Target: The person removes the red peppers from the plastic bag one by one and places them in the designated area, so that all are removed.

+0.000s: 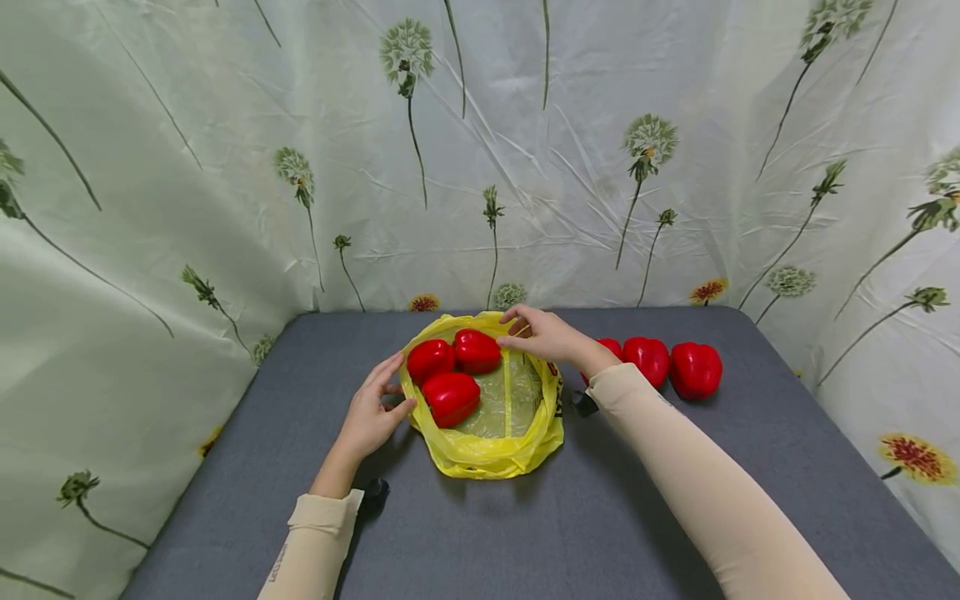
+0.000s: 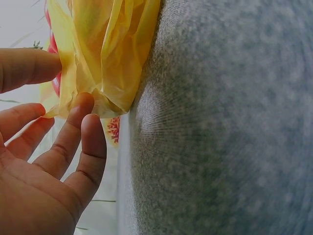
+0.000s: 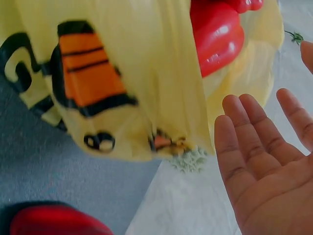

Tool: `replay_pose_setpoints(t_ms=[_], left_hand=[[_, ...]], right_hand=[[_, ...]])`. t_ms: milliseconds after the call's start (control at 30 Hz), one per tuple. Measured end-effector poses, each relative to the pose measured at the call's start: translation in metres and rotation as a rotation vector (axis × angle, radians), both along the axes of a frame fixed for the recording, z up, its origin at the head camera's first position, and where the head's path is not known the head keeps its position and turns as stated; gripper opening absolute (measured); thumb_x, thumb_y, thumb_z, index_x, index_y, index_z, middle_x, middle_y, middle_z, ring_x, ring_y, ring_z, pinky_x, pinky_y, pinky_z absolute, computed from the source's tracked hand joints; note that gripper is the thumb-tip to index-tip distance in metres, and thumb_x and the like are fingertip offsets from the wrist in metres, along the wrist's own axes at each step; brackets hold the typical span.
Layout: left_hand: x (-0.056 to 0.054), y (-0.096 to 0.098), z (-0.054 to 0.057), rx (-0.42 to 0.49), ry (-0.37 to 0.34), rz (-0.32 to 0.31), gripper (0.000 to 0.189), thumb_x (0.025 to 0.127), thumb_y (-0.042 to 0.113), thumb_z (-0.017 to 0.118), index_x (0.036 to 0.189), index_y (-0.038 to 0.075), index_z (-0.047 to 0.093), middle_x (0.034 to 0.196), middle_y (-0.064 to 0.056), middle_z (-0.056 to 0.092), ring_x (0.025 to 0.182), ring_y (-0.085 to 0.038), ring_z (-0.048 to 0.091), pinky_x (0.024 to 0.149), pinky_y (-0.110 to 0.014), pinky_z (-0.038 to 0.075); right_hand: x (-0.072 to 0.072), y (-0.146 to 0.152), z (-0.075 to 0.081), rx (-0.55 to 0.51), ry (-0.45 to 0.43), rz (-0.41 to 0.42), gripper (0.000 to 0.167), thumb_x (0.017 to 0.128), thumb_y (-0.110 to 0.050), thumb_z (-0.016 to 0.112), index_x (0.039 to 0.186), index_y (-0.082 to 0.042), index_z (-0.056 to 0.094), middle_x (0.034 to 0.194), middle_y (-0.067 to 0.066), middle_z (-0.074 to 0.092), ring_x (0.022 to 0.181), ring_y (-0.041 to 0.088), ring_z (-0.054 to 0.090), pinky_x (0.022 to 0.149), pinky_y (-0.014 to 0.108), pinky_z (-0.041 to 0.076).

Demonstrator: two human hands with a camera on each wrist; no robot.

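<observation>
A yellow plastic bag point(image 1: 495, 463) stands with its mouth wide and its rim rolled outward. Inside it, toward the left, lie three red bell peppers point(image 1: 452, 400). My left hand point(image 1: 369, 417) is at the bag's left side, its fingertips touching the plastic and the thumb by the rim. In the left wrist view the fingers are spread and gently bent against the yellow film. At the far right rim is my right hand point(image 1: 551, 335), palm toward the bag. Its fingers are extended beside the plastic in the right wrist view, holding nothing.
Right of the bag, three more red bell peppers point(image 1: 696, 370) stand in a row on the grey tabletop point(image 1: 480, 550); the leftmost is partly hidden by my right wrist. A pale curtain with dandelion prints point(image 1: 525, 167) hangs behind the table and along both sides.
</observation>
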State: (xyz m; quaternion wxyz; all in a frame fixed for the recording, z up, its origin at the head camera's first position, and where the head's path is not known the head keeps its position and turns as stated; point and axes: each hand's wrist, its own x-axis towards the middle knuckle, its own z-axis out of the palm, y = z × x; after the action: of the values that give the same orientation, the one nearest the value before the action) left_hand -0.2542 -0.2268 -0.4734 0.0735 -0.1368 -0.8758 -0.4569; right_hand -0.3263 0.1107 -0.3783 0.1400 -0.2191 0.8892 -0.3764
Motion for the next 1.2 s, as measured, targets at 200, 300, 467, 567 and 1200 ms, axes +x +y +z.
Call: replay_pose_setpoints(t_ms=[200, 300, 467, 567, 1200], left_hand=[[0.001, 0.001, 0.001, 0.004, -0.005, 0.0, 0.08, 0.093, 0.0, 0.08, 0.164, 0.006, 0.043, 0.171, -0.018, 0.04, 0.115, -0.039, 0.07, 0.076, -0.021, 0.056], [0.001, 0.0, 0.001, 0.006, -0.004, -0.001, 0.08, 0.093, 0.0, 0.08, 0.164, 0.005, 0.043, 0.171, -0.018, 0.04, 0.114, -0.038, 0.07, 0.074, -0.021, 0.055], [0.001, 0.0, 0.001, 0.002, -0.01, 0.0, 0.08, 0.094, 0.001, 0.079, 0.165, 0.006, 0.042, 0.171, -0.017, 0.039, 0.116, -0.038, 0.069, 0.075, -0.021, 0.055], [0.001, 0.0, 0.001, -0.001, -0.008, 0.001, 0.081, 0.094, 0.001, 0.08, 0.165, 0.006, 0.042, 0.171, -0.017, 0.039, 0.116, -0.039, 0.069, 0.075, -0.022, 0.055], [0.001, 0.0, 0.002, 0.005, -0.003, 0.005, 0.08, 0.094, 0.001, 0.079, 0.164, 0.006, 0.043, 0.17, -0.018, 0.041, 0.116, -0.039, 0.07, 0.077, -0.021, 0.056]], right_hand=[[-0.002, -0.013, -0.006, 0.05, -0.005, 0.01, 0.053, 0.107, -0.038, 0.066, 0.149, -0.009, 0.053, 0.148, 0.02, 0.062, 0.138, 0.038, 0.061, 0.112, 0.051, 0.052], [-0.004, -0.019, -0.009, 0.07, 0.001, 0.019, 0.053, 0.107, -0.038, 0.066, 0.149, -0.008, 0.053, 0.149, 0.021, 0.061, 0.139, 0.038, 0.061, 0.114, 0.051, 0.051], [-0.007, -0.027, -0.012, 0.091, 0.026, 0.028, 0.054, 0.106, -0.037, 0.066, 0.149, -0.007, 0.054, 0.151, 0.021, 0.06, 0.143, 0.037, 0.057, 0.118, 0.051, 0.047], [-0.008, -0.031, -0.014, 0.096, 0.037, 0.036, 0.056, 0.106, -0.037, 0.067, 0.15, -0.006, 0.053, 0.153, 0.021, 0.058, 0.145, 0.037, 0.054, 0.119, 0.052, 0.046], [-0.013, -0.046, -0.025, 0.129, 0.01, 0.013, 0.057, 0.105, -0.039, 0.068, 0.15, -0.008, 0.054, 0.151, 0.018, 0.06, 0.14, 0.034, 0.059, 0.116, 0.048, 0.049]])
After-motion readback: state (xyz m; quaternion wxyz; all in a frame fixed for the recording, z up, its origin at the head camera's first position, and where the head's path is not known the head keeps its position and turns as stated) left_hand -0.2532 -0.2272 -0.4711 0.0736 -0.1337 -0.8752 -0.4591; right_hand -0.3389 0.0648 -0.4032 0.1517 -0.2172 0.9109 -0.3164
